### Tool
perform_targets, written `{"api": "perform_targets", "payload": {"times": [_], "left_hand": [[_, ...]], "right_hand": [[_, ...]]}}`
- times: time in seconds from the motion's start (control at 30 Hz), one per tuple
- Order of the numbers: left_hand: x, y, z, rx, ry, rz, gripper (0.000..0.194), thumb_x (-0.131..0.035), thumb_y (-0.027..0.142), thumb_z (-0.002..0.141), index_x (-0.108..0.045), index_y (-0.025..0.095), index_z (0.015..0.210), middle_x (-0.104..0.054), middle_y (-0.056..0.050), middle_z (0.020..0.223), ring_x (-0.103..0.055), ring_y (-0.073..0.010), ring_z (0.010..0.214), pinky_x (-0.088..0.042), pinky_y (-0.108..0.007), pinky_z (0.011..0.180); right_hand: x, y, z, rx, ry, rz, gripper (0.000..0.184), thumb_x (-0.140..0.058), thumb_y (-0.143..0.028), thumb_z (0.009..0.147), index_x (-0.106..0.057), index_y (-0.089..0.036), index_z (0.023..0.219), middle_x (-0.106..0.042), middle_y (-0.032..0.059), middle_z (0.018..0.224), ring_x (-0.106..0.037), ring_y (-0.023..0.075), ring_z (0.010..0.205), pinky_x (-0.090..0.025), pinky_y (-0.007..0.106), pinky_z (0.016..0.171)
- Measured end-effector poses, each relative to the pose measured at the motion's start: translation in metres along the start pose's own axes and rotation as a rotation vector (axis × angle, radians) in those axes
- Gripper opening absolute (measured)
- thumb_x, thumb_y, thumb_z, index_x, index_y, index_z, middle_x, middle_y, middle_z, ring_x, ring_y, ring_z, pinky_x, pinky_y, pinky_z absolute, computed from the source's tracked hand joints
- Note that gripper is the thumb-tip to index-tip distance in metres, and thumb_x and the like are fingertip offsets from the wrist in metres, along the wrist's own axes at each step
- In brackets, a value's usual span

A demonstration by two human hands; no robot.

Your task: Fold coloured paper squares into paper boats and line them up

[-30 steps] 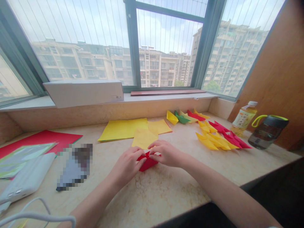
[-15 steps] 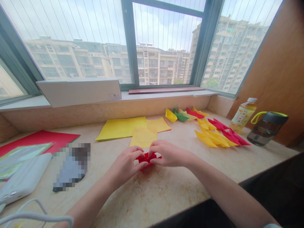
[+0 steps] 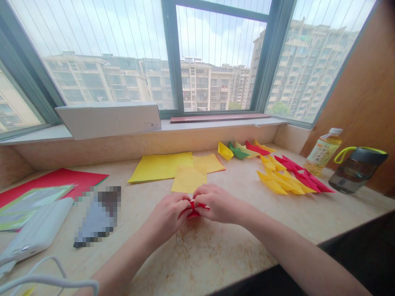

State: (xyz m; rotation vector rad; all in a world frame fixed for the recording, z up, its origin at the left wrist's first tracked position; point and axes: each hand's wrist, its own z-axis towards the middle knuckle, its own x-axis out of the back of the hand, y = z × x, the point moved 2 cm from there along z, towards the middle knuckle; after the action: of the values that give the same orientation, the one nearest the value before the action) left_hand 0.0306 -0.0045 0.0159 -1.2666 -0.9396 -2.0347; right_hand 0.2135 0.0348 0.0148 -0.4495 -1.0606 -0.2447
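Note:
A small piece of folded red paper (image 3: 194, 212) is held low over the stone counter (image 3: 197, 250). My left hand (image 3: 173, 209) pinches its left side between thumb and fingers. On its right side, my right hand (image 3: 214, 202) pinches it the same way, the fingertips of both hands almost meeting. Much of the red paper is hidden behind my fingers. Just beyond my hands lies a pale yellow square sheet (image 3: 188, 181), partly beside a stack of bright yellow paper (image 3: 160, 166) and a smaller light-orange stack (image 3: 210, 163).
Folded yellow paper shapes (image 3: 282, 183), magenta ones (image 3: 308, 176) and a green paper boat (image 3: 238, 151) sit at the right. Behind them stand a tea bottle (image 3: 324, 152) and a dark cup (image 3: 356, 170). Red sheets (image 3: 83, 179), a white device (image 3: 43, 230) and a cable (image 3: 55, 283) lie left.
The red paper showed a broad front face, then was spread open between my hands, and now looks flatter and more covered by my fingers. My hands have drawn closer together.

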Motion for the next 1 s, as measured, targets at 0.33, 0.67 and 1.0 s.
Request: {"api": "perform_targets", "payload": {"times": [0.33,0.67,1.0], "left_hand": [[-0.0062,-0.001,0.0003,-0.014,0.021,-0.042,0.015,-0.057,0.019,0.093,-0.072,0.022,0.093,-0.072,-0.005,0.104,-0.064,-0.0212,0.096,-0.048,-0.033,0.086],[-0.004,0.0013,0.0013,-0.057,0.072,0.018,0.015,-0.058,0.021,0.094,-0.071,0.02,0.086,-0.071,-0.005,0.094,-0.063,-0.0211,0.09,-0.048,-0.034,0.083],[-0.0009,-0.0039,0.0019,-0.033,0.094,0.06,0.019,-0.055,0.015,0.093,-0.073,0.022,0.087,-0.071,-0.004,0.099,-0.063,-0.0211,0.094,-0.049,-0.034,0.085]], "right_hand": [[-0.0049,-0.0008,0.0011,-0.003,0.036,0.028,0.005,-0.066,-0.019,0.089,-0.071,-0.019,0.088,-0.072,0.0058,0.097,-0.065,0.0191,0.093,-0.047,0.031,0.087],[-0.0043,-0.0045,0.003,0.032,0.049,0.031,0.008,-0.063,-0.019,0.092,-0.066,-0.02,0.084,-0.07,0.0044,0.096,-0.063,0.0175,0.092,-0.047,0.03,0.084],[-0.0028,-0.001,0.0053,0.016,0.103,-0.003,0.01,-0.061,-0.021,0.093,-0.067,-0.019,0.085,-0.071,0.0048,0.098,-0.063,0.0193,0.093,-0.048,0.033,0.085]]}}
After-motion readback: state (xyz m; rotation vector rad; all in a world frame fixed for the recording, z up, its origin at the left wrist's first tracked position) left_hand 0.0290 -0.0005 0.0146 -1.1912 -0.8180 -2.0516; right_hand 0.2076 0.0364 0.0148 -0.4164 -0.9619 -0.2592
